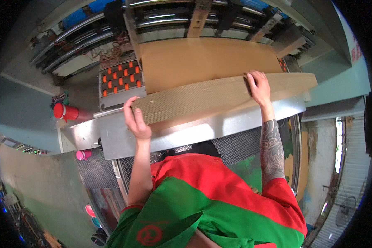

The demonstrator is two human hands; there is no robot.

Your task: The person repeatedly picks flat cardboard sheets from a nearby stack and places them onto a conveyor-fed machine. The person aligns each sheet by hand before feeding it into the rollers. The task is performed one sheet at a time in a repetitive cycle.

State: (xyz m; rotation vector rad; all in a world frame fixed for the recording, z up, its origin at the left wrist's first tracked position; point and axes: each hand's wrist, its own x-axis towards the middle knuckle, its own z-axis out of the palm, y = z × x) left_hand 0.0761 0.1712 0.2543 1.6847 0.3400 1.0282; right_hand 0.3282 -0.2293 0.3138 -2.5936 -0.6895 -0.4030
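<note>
A thick stack of brown corrugated cardboard sheets [198, 99] stands tilted on the metal feed table, its fluted edges facing me. My left hand [137, 120] grips the stack's left end, with the fingers at its upper corner and the thumb on the near side. My right hand [259, 87] holds the upper edge right of the middle, fingertips hooked over the top and thumb down the near face. Behind the stack a broad flat cardboard sheet [206, 60] lies in the machine. The stack hides its near edge.
The shiny metal table [186, 134] runs across in front of me. Orange rollers [122, 76] lie left of the flat sheet. Metal bars [200, 18] cross the machine at the back. A red jug [66, 111] stands at the left, above a pink-lidded container [83, 155].
</note>
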